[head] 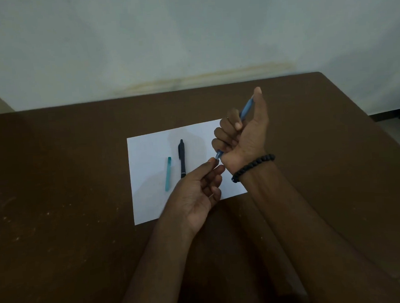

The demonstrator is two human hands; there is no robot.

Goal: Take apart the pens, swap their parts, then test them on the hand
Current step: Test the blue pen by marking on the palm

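Here, right hand (242, 134) fingers grip blue pen (246, 109) while left hand (197, 194) fingers pinch its tip.

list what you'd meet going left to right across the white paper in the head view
teal pen part → black pen → left hand pinching the blue pen's tip → right hand gripping the blue pen
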